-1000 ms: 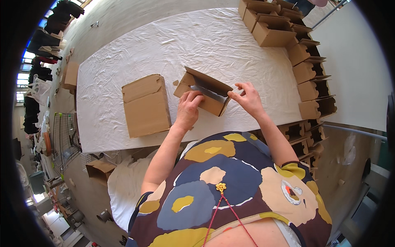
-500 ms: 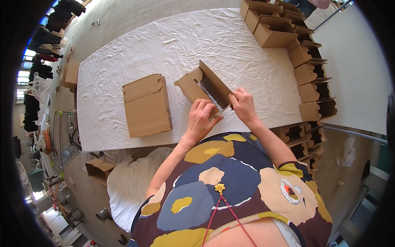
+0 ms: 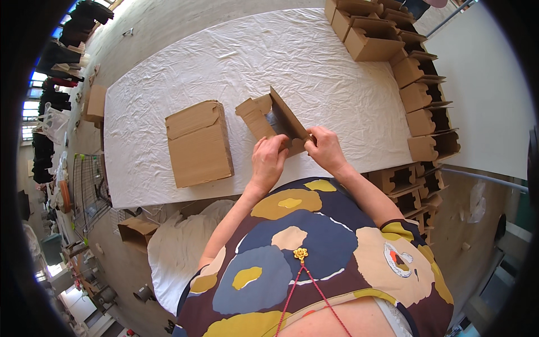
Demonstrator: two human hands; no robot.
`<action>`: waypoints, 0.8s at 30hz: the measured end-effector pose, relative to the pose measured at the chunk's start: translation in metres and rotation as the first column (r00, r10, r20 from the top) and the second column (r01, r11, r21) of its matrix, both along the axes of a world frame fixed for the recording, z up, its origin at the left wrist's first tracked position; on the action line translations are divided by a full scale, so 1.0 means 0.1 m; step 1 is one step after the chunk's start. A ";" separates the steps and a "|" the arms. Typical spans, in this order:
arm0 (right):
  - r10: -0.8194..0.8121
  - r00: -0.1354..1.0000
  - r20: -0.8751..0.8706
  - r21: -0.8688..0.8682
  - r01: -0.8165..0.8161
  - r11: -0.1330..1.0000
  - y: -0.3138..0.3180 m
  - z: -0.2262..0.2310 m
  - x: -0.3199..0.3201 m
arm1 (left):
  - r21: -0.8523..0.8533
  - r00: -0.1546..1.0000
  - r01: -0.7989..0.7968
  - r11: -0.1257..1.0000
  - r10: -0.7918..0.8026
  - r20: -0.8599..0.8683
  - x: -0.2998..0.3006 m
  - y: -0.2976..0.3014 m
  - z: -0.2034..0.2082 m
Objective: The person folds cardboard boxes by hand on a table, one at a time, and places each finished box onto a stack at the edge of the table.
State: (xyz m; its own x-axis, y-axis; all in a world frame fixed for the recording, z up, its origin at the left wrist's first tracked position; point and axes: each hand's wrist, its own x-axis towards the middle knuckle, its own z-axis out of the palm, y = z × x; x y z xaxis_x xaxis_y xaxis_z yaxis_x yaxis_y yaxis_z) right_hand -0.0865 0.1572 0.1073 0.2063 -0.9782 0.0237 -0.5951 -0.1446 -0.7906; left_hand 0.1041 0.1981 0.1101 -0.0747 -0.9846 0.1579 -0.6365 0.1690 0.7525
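Observation:
A small brown cardboard box [image 3: 269, 118] stands half-folded near the front edge of a table covered with a white crumpled cloth [image 3: 314, 62]. One panel of it stands up on edge. My left hand [image 3: 268, 162] grips its near end from below and left. My right hand [image 3: 324, 147] pinches the same near end from the right. A stack of flat brown cardboard blanks [image 3: 197, 142] lies on the cloth to the left of my hands, apart from them.
Several folded open cardboard boxes [image 3: 375, 38] stand at the far right of the table, and more of them [image 3: 429, 118] run down its right side toward the floor [image 3: 407, 185]. A loose carton [image 3: 135, 231] lies on the floor at the left.
The box has been pulled closer to me and turned, and one panel now stands upright. Both hands have come together at its near end.

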 end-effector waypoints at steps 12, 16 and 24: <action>0.093 0.985 -0.145 0.068 -0.084 0.994 -0.04 -0.10 -0.02 | -0.070 0.933 -0.358 0.931 0.360 0.011 0.07 -0.07 -0.09; 0.161 0.961 -0.226 0.184 -0.120 0.976 -0.06 0.26 0.09 | 0.228 0.817 -0.266 0.936 0.345 -0.463 0.23 -0.07 -0.34; 0.131 0.991 -0.015 0.114 -0.128 0.985 -0.19 0.06 0.14 | 0.263 0.799 -0.007 0.965 0.163 -0.579 0.20 -0.12 -0.25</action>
